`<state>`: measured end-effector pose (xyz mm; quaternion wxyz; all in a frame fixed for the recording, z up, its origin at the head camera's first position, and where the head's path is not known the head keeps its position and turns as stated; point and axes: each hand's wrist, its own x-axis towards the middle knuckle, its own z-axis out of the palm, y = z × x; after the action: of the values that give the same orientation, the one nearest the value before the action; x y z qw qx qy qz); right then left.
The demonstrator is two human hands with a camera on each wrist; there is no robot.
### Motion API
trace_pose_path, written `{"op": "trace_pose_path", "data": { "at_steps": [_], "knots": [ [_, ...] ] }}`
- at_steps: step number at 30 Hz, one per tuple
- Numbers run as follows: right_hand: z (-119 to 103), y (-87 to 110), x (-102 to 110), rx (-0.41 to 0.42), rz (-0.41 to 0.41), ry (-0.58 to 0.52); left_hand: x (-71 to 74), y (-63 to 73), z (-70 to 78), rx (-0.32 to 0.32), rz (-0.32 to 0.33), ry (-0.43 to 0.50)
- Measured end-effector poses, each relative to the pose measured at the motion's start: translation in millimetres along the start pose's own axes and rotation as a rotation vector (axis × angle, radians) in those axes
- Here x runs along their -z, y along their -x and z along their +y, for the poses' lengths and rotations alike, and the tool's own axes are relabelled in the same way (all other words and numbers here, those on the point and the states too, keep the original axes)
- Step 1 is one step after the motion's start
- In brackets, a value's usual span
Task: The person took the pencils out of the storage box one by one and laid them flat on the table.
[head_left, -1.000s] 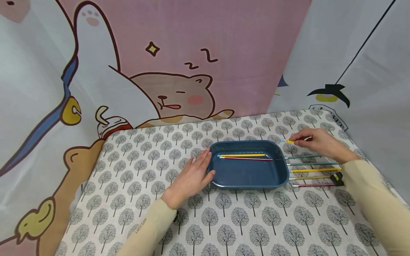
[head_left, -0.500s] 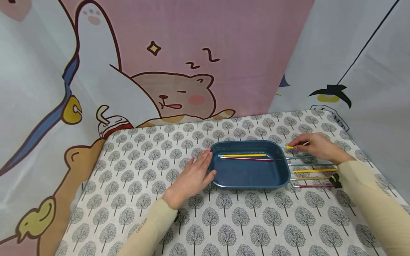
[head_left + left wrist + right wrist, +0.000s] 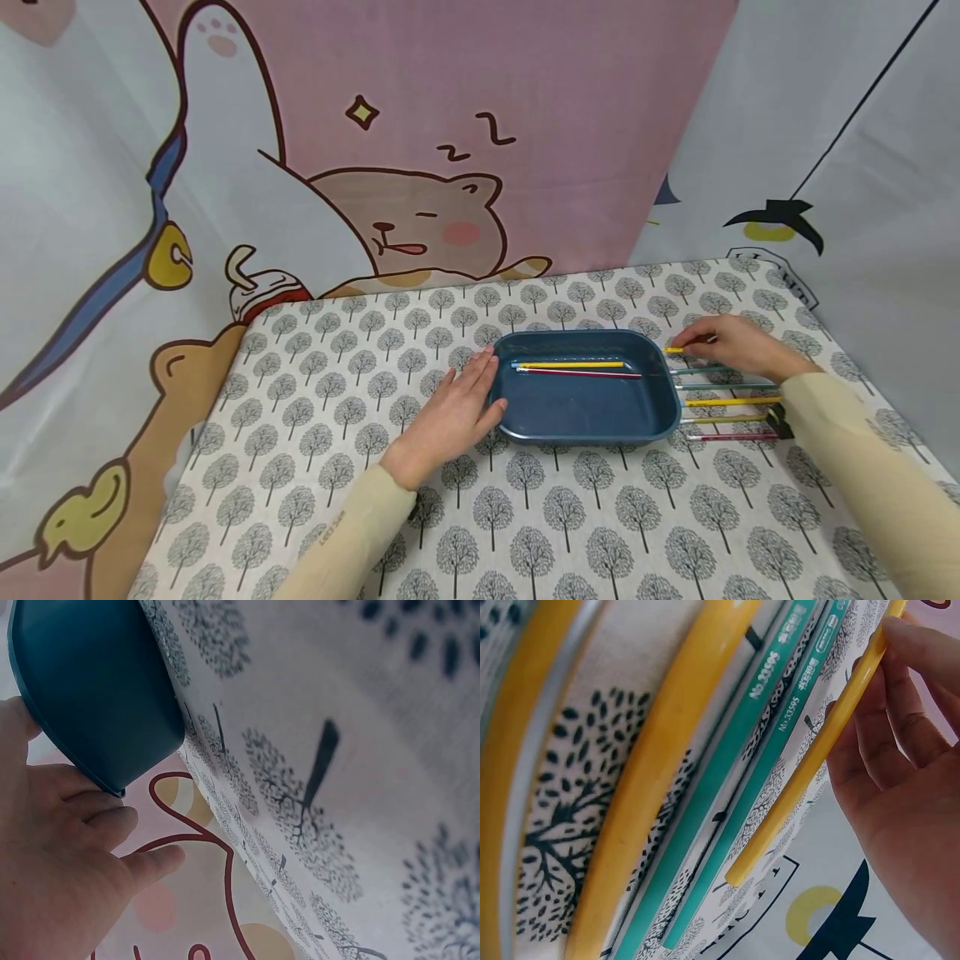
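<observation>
A blue rectangular tray (image 3: 585,417) stands on the cloth, holding a yellow pencil (image 3: 573,364) and a dark red pencil (image 3: 581,372). My left hand (image 3: 446,417) rests against the tray's left end, fingers extended along the rim; in the left wrist view the hand (image 3: 67,847) touches the tray's outer wall (image 3: 97,682). Beyond the tray's right end, my right hand (image 3: 731,343) pinches another yellow pencil (image 3: 802,784) between thumb and fingers. Beside that pencil lie two green pencils (image 3: 742,697), roughly parallel to it. The far tip of the pinched pencil is hidden in the right wrist view.
More pencils lie in a row right of the tray: a yellow one (image 3: 731,402), a duller yellow one (image 3: 723,419) and a dark red one (image 3: 731,437). A black strap (image 3: 782,421) shows at my right sleeve. Tree-patterned cloth (image 3: 360,533) covers the table; printed curtains (image 3: 585,150) hang behind.
My right hand has moved slightly toward me with the yellow pencil, bringing it down alongside the row of pencils at the tray's right end. The left hand has stayed at the tray.
</observation>
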<state>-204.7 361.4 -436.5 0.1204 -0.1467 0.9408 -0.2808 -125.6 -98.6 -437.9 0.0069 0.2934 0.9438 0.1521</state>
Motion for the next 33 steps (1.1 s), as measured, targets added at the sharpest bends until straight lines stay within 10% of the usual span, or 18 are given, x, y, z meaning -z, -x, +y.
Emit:
{"op": "trace_pose_path", "data": {
  "at_steps": [33],
  "knots": [
    [11, 2.1, -5, -0.024, -0.066, -0.018, -1.9, -1.1, -0.5, -0.003, -0.009, 0.006]
  ]
}}
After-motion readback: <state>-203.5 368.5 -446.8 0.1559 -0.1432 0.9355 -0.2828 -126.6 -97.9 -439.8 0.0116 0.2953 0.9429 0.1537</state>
